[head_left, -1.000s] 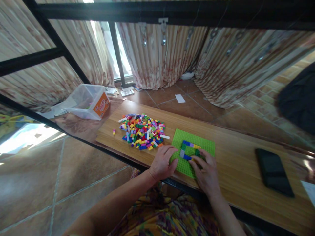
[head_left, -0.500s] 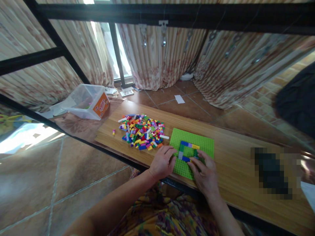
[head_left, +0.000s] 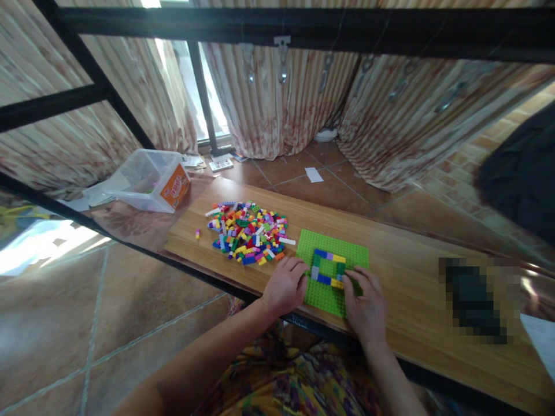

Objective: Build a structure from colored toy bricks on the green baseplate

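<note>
A green studded baseplate [head_left: 358, 254] lies on the wooden table, carrying a hollow square of toy bricks [head_left: 322, 279] in blue, yellow, purple, green and grey. My left hand [head_left: 285, 286] rests at the plate's left edge, fingers loosely bent and thumb apart. At the square's lower right corner is my right hand [head_left: 365, 297], its fingertips by the green and yellow bricks. A gap shows between its thumb and fingers, with nothing visible between them. Left of the plate spreads a pile of loose mixed-colour bricks [head_left: 250, 232].
A clear plastic box [head_left: 150, 185] with an orange label stands beyond the table's left end. One small pink-and-yellow brick piece [head_left: 198, 233] lies apart from the pile. A blurred-out dark object [head_left: 474, 303] is on the table's right. A dark metal bar [head_left: 277, 26] crosses above.
My right hand has drawn back slightly to the right, uncovering a yellow brick at the square's lower right. My left hand stays by the plate. The view has shifted slightly.
</note>
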Motion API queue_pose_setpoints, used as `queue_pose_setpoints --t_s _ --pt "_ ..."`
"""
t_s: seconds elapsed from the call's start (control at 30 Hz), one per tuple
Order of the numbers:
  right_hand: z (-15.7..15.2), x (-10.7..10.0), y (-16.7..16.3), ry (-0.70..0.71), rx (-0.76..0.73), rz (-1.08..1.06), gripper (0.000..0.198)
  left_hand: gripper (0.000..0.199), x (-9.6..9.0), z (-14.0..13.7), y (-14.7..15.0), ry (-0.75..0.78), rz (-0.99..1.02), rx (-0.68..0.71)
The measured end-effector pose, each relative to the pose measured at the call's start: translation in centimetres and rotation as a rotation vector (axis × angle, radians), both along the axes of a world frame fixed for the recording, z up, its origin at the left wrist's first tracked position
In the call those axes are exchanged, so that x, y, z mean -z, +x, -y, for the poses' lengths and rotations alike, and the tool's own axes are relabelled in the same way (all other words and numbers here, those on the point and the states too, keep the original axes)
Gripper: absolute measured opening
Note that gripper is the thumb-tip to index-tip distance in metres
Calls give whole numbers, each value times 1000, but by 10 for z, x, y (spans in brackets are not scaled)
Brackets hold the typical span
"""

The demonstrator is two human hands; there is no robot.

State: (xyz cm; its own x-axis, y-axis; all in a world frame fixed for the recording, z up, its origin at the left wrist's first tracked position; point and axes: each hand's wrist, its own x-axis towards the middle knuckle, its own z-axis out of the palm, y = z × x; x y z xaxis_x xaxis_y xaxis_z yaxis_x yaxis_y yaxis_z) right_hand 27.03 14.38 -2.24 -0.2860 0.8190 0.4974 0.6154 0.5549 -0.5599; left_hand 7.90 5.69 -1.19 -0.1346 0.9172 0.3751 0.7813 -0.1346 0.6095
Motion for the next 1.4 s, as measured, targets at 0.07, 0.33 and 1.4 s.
queue_pose_setpoints --t_s 0.07,0.33,1.4 --pt "-1 2 -1 5 -15 26 26 17 0 0 0 -1 -5 4" --pt "-1 3 -1 -4 -12 59 27 33 -7 0 -1 -78 -141 82" --pt "-3 10 -4 -39 -6 68 36 27 -7 0 2 -69 -55 22"
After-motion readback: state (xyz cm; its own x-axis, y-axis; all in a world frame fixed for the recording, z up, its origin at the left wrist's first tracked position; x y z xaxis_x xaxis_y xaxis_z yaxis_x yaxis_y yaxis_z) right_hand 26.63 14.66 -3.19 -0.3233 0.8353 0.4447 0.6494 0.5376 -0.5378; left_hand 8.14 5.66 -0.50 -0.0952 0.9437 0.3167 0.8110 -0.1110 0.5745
